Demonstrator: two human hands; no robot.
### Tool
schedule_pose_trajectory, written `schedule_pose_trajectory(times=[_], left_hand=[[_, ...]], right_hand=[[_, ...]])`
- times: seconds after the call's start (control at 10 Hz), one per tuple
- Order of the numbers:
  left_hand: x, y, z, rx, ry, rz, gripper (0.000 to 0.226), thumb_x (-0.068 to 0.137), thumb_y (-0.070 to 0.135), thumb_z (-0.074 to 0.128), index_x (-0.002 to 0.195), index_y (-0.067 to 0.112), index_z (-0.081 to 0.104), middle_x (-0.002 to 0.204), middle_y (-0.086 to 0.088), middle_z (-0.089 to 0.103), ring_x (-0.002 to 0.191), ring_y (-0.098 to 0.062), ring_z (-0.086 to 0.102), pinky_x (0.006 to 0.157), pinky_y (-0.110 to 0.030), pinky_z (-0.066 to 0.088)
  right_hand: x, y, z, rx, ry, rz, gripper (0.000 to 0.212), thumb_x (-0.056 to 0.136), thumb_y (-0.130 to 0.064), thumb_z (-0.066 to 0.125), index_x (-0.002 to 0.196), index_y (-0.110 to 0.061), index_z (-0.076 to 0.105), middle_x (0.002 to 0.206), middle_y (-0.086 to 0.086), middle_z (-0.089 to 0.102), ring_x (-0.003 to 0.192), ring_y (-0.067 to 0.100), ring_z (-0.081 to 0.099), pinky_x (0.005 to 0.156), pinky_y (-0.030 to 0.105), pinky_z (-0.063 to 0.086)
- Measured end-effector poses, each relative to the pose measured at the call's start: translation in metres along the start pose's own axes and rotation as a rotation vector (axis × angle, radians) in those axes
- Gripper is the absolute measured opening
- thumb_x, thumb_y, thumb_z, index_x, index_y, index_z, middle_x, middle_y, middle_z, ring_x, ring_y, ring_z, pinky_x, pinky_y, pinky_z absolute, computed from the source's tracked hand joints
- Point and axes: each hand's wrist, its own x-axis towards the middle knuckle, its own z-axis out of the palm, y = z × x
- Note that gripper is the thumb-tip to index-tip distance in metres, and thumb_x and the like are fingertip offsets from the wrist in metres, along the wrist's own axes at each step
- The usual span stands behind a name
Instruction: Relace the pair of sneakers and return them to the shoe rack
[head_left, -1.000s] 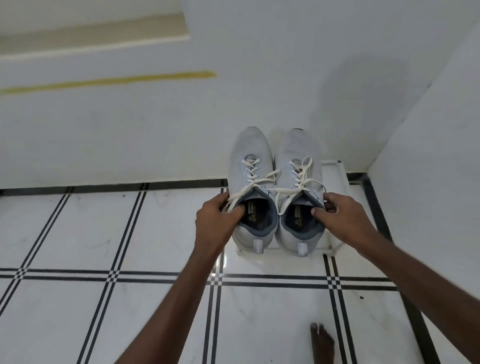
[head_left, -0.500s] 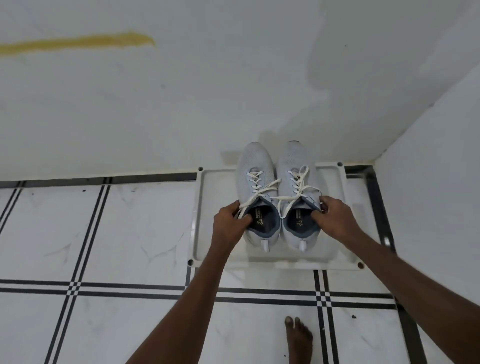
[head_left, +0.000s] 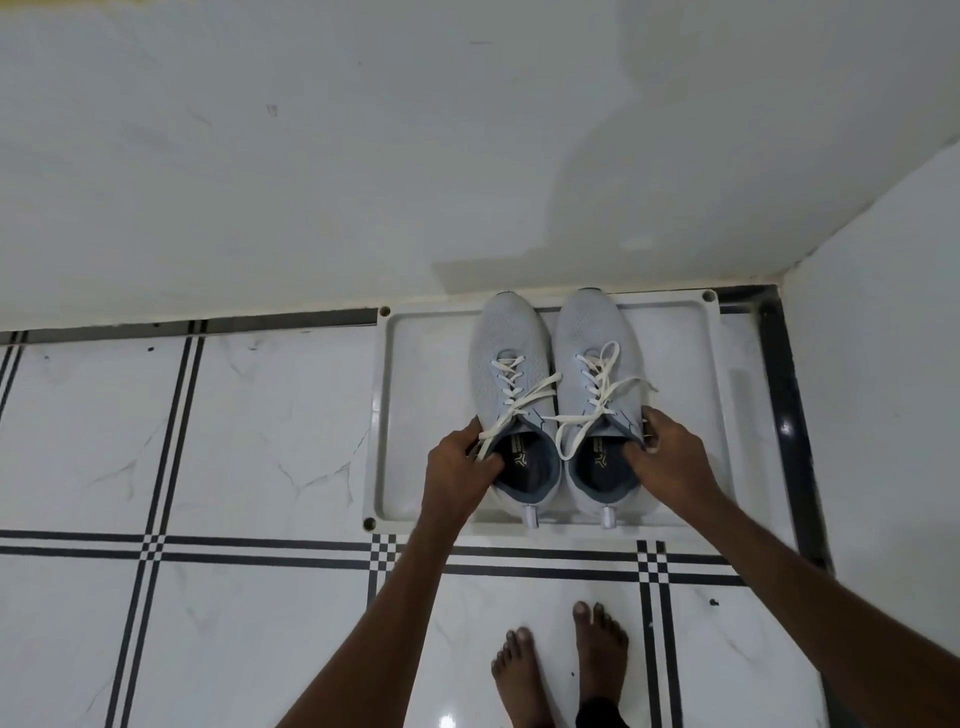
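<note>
The left hand (head_left: 460, 467) grips the collar of the left sneaker (head_left: 511, 400) on its outer left side, thumb curled into the opening and fingers wrapped round the outside; the right hand (head_left: 670, 457) grips the collar of the right sneaker (head_left: 597, 395) on its outer right side in the same manner, thumb inside and fingers outside. Both sneakers are pale grey with dark blue-grey linings; they sit side by side, touching or nearly so, toes pointing far toward the wall (head_left: 363, 156) and heels near. White laces (head_left: 524, 400) run through the eyelets of each sneaker; loose ends trail across the tongues and over the collars. The pair rests on the shoe rack tray (head_left: 395, 415), a shallow white rectangular tray on the floor, in its right half; the tray lies against the far wall, close to the right-hand corner. The floor (head_left: 234, 441) is white tile with black line borders; two bare feet (head_left: 561, 670) stand near the tray.
</note>
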Motion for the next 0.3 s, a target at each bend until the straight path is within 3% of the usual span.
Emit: schedule_pose_trajectory(times=[0.2, 0.3], left_hand=[[-0.0075, -0.0023, -0.0012, -0.003, -0.027, 0.006, 0.042, 0.079, 0.015, 0.065, 0.120, 0.027, 0.067, 0.091, 0.001, 0.073, 0.077, -0.013, 0.061, 0.060, -0.003, 0.039], [-0.0096, 0.0043, -0.0029, -0.028, -0.023, -0.022, 0.042, 0.081, 0.024, 0.068, 0.123, 0.021, 0.064, 0.105, -0.001, 0.071, 0.094, -0.020, 0.065, 0.076, -0.020, 0.049]], right_hand=[[-0.0152, 0.0047, 0.0036, 0.032, 0.002, 0.023, 0.031, 0.083, -0.013, 0.067, 0.114, -0.010, 0.063, 0.099, 0.010, 0.070, 0.082, 0.025, 0.057, 0.076, 0.027, 0.040], [-0.0177, -0.0012, 0.0035, 0.069, 0.017, 0.064, 0.041, 0.086, -0.019, 0.067, 0.125, -0.010, 0.059, 0.114, 0.012, 0.070, 0.099, 0.031, 0.065, 0.087, 0.034, 0.048]])
